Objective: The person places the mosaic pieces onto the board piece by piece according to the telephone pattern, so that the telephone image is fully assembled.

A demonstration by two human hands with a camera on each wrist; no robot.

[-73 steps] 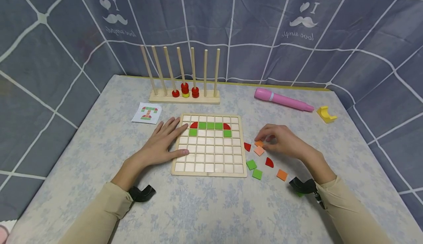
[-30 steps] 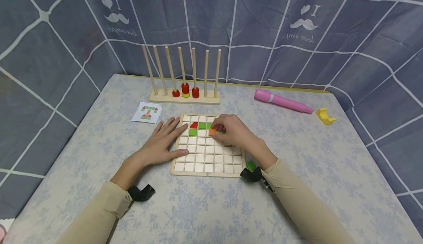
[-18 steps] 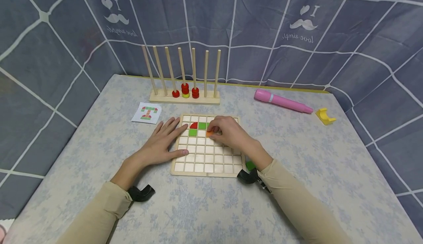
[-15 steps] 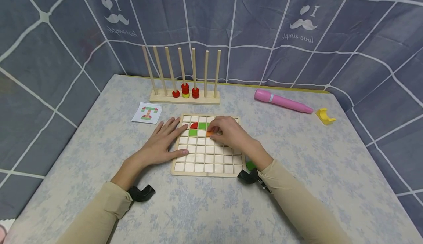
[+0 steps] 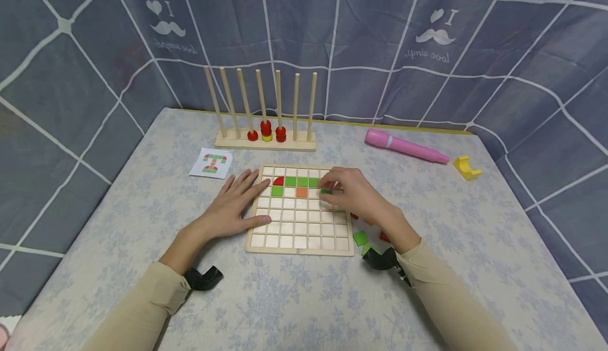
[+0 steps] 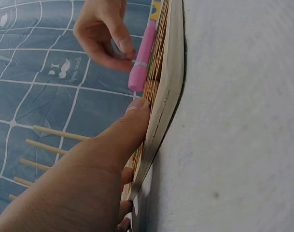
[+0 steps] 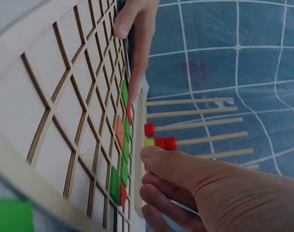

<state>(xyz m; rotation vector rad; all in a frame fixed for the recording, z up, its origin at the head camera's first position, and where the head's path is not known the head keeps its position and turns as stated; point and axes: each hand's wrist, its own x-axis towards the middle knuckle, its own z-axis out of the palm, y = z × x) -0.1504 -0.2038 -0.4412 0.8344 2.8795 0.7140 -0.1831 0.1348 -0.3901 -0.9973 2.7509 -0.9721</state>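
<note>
A wooden grid board [image 5: 300, 252] lies flat on the table. Its upper rows hold a red quarter-circle tile [image 5: 278, 181], several green square tiles [image 5: 302, 182] and an orange square tile [image 5: 301, 192]. My left hand [image 5: 233, 203] rests on the board's left edge with fingers spread and the thumb over the grid. Above the board's right side is my right hand [image 5: 353, 192], fingers loosely bent and nothing between them; it partly covers the right-hand tiles. In the right wrist view the orange tile [image 7: 119, 131] sits in a cell near the green row.
Loose green tiles [image 5: 360, 238] and partly hidden red ones [image 5: 385, 236] lie right of the board. A pattern card [image 5: 211, 162] is at the upper left. Behind stand a peg rack [image 5: 265, 142] with rings, a pink marker-shaped object [image 5: 406, 146] and a yellow curved piece [image 5: 467, 168].
My right hand brought an orange tile from the right pile to the board, pressed it into a second-row cell, released it and moved back rightward. My left hand stayed put.
</note>
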